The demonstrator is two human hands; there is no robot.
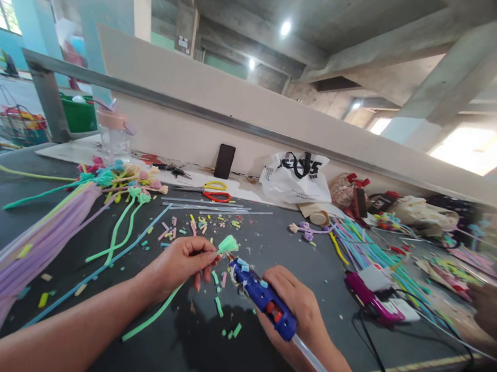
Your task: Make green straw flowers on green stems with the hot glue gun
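Observation:
Between the thumb and fingers of my left hand is a green pipe-cleaner flower, its fluffy head upward and its stem trailing down to the left. My right hand is wrapped round a blue hot glue gun, with a clear glue stick poking from its back end. The gun's nozzle points at the base of the flower head; whether they touch I cannot tell. Small cut pieces of green pipe cleaner lie on the dark table just below.
Purple pipe cleaners and finished flowers lie at left. Scissors, clear glue sticks, a phone and a white bag are behind. At right are blue-green pipe cleaners, a magenta device with cables and another person's hand.

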